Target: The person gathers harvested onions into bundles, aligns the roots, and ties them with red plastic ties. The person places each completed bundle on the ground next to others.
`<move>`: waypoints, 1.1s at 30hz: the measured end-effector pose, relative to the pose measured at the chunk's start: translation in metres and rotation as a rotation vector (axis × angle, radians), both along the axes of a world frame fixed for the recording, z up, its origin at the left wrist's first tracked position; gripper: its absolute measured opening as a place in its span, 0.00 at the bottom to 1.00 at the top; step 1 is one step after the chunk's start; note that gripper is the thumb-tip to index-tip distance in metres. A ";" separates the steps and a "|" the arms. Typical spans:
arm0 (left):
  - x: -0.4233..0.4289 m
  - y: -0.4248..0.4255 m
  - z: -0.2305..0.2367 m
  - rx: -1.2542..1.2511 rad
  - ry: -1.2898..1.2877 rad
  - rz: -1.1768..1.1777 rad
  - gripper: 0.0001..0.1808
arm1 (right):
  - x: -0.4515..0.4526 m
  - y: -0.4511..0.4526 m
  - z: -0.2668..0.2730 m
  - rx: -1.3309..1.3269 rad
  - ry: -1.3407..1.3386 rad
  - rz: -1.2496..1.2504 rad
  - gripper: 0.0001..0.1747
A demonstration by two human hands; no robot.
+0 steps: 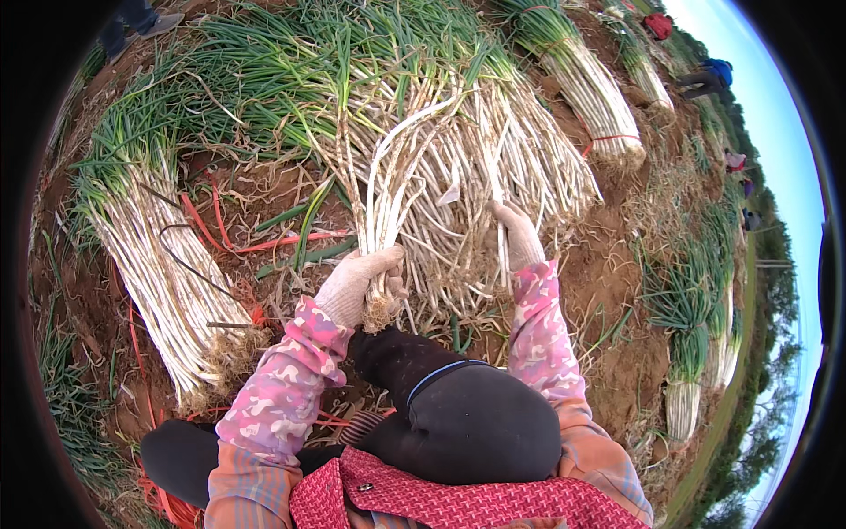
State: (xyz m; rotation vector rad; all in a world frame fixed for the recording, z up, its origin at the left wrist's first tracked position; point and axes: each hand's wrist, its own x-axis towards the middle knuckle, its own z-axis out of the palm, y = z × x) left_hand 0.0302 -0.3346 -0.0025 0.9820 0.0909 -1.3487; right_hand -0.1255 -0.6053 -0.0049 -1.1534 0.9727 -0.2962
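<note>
My gloved left hand [370, 281] is closed around a small bunch of long white-stemmed green onions [386, 198], just above their roots. Their green tops point away from me. On the right, my gloved right hand [515, 228] grips a few stems [494, 159] at the edge of a wide loose pile of green onions [456, 152]. The fingers of that hand are partly hidden behind the stems. To my left lies a large bundle of green onions [168, 271], roots towards me, with a thin bent metal rod [192, 261] resting across it.
Red plastic strapping [264, 244] lies on the brown soil [595, 264] left of the pile. Tied bundles [595, 92] sit at the upper right, and more green onions [684, 357] at the right. A person's shoe [162, 25] is at upper left; another person [714, 74] bends far off.
</note>
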 end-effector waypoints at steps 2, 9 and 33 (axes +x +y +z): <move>-0.005 -0.006 -0.003 0.003 0.023 0.045 0.13 | 0.014 0.037 0.009 -0.008 -0.055 -0.047 0.21; -0.004 -0.019 -0.016 -0.063 -0.046 0.055 0.17 | 0.037 0.129 0.009 0.053 -0.078 -0.008 0.20; -0.003 -0.004 -0.024 0.074 -0.213 -0.227 0.20 | 0.050 0.115 -0.025 -0.632 0.265 -0.229 0.27</move>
